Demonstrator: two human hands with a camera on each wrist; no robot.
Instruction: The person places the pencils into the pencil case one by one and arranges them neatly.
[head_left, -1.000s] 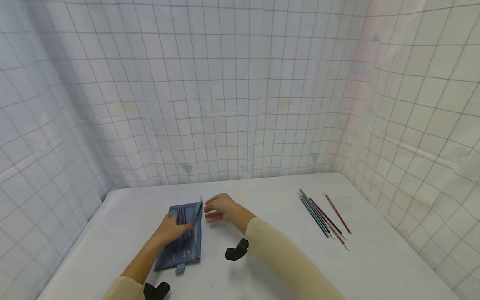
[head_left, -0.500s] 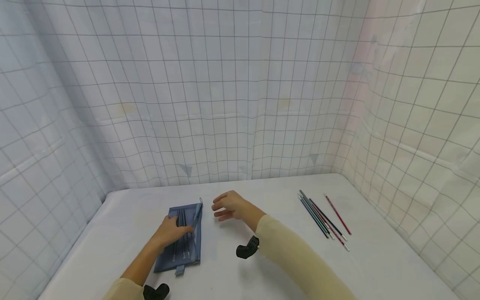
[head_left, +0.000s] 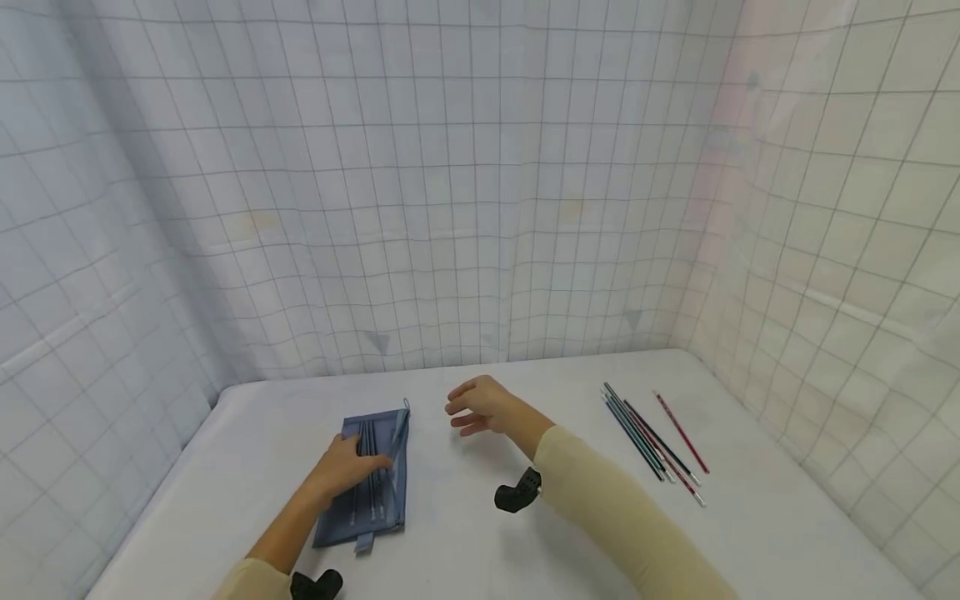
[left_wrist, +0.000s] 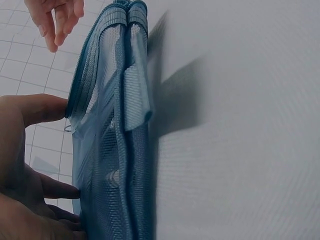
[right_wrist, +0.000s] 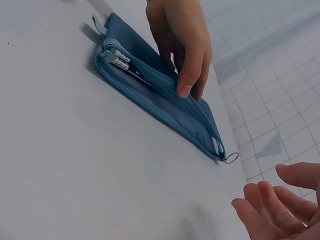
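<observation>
A blue mesh pencil case (head_left: pixel 395 500) lies flat at the left of the table. My left hand (head_left: pixel 341 469) is on top of it, thumb at the zip edge and fingers farther over, gripping the upper panel. In the right wrist view the zip mouth gapes beside that thumb (right_wrist: pixel 186 82), and white pencil ends (right_wrist: pixel 120 61) show inside. Dark slim pencils show through the mesh in the head view. To the right of the case, my right hand (head_left: pixel 480 406) hovers over the table with loosely bent, spread fingers and holds nothing.
Several dark green, black and red pencils (head_left: pixel 637 433) lie in a loose bundle at the table's right. One red pencil (head_left: pixel 681 432) lies apart, right of them. White gridded curtains (head_left: pixel 480 208) enclose the back and sides of the white table (head_left: pixel 465 533).
My right hand has moved away from the pencil case, rightward and slightly toward the back. The left hand stays on the case, and the loose pencils lie as before.
</observation>
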